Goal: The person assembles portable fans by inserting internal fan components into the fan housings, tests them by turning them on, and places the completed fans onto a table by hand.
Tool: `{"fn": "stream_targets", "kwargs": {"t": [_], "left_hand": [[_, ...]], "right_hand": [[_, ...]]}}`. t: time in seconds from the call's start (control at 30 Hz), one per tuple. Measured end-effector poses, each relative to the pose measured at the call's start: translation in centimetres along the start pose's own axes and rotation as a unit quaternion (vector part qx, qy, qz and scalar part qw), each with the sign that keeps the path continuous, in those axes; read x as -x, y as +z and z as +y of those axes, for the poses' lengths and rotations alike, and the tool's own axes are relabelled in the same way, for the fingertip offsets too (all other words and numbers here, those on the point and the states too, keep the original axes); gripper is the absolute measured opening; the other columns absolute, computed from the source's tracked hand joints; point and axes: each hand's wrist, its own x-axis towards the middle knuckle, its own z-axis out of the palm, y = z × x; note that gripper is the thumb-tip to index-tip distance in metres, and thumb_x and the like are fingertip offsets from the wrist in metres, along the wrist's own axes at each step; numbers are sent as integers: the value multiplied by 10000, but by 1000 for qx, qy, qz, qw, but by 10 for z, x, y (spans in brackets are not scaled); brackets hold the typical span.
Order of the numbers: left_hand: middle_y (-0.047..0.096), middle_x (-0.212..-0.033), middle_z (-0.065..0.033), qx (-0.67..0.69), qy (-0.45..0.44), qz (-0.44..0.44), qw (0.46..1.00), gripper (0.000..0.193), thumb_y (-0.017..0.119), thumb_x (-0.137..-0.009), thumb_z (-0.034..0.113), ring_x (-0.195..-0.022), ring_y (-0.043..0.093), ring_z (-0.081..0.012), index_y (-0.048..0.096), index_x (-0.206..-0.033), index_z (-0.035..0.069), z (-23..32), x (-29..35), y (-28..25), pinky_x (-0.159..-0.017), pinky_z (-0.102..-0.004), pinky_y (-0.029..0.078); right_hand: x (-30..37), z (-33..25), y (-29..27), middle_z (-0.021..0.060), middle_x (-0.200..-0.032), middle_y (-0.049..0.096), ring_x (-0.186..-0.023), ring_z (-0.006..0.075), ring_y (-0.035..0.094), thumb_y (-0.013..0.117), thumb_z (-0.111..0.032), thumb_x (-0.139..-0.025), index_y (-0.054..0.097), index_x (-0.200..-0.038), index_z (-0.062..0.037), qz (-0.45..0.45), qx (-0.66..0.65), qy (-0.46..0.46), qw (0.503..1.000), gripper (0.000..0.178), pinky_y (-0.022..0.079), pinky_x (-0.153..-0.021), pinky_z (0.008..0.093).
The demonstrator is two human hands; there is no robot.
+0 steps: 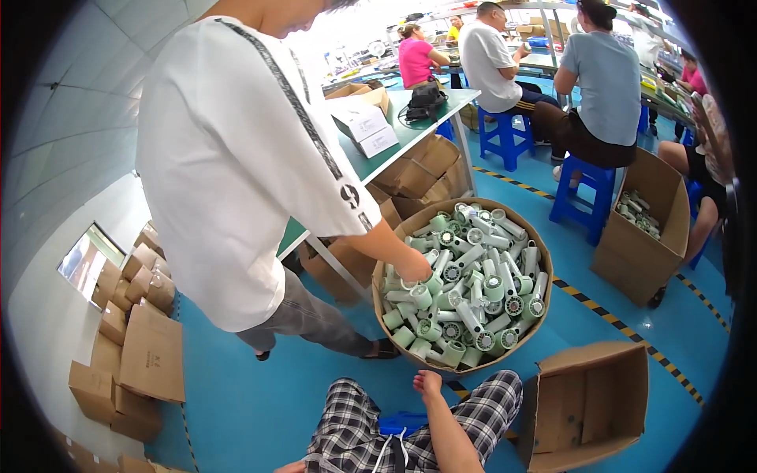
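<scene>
My right hand (428,383) is held above my knees, just short of the near rim of a big cardboard box (539,236). Its fingers are loosely bent, and nothing shows in them. Only a sliver of my left hand (291,467) appears at the lower edge, by my plaid shorts; its fingers are hidden. Pale green and white handheld fans (473,311) fill the box in a jumbled heap. A standing co-worker in a white shirt reaches in from the left, and that person's hand (414,266) is down among the fans.
An open cardboard box (585,402) lies at my right. Farther right, another carton (640,244) holds more fan parts. A green-topped table (402,118) carries a white box and a black bag. Co-workers sit on blue stools (585,193) beyond. Cartons (150,355) are stacked along the left wall.
</scene>
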Motion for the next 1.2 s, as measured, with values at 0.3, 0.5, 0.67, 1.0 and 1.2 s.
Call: {"fn": "stream_targets", "kwargs": {"t": [0.3, 0.5, 0.67, 1.0, 1.2], "left_hand": [[588, -971, -200, -300, 124, -35, 945, 261, 514, -798, 75, -885, 561, -366, 545, -1052, 24, 10, -88, 9, -745, -415, 456], [597, -961, -188, -220, 148, -109, 958, 226, 505, -830, 99, -888, 569, -337, 550, -1039, 25, -31, -167, -4, -754, -410, 454], [614, -896, -153, -167, 92, -105, 976, 235, 505, -875, 215, -854, 575, -256, 590, -990, 28, 5, -166, -7, -748, -408, 448], [566, -1077, -220, -334, 201, -489, 781, 439, 526, -839, 334, -1022, 520, -380, 527, -1146, 21, -123, -302, 151, -887, -421, 417], [573, -1064, -213, -176, 214, -320, 906, 414, 557, -828, 291, -982, 547, -359, 528, -1136, 16, -111, -298, 136, -849, -402, 440]], "right_hand": [[-18, 5, -6, 91, -655, 573, -527, 195, 554, 524, -142, -822, 576, -874, -12, 11, 16, -46, 999, 149, 476, -476, 321], [-5, 21, 4, 105, -743, 641, -601, 202, 618, 539, -165, -810, 630, -896, -27, 75, 215, -110, 967, 186, 505, -551, 338], [22, 12, 21, 191, -841, 596, -818, 367, 573, 520, -121, -782, 585, -904, -20, 191, 413, -463, 761, 171, 463, -710, 431], [35, -19, -11, 164, -1046, 546, -1053, 308, 479, 602, -239, -747, 522, -1126, -65, 185, 731, -442, 485, 425, 290, -982, 479], [7, -62, -13, 203, -1061, 524, -993, 368, 493, 563, -145, -739, 496, -1078, -21, 316, 612, -408, 599, 368, 401, -811, 477]]}}
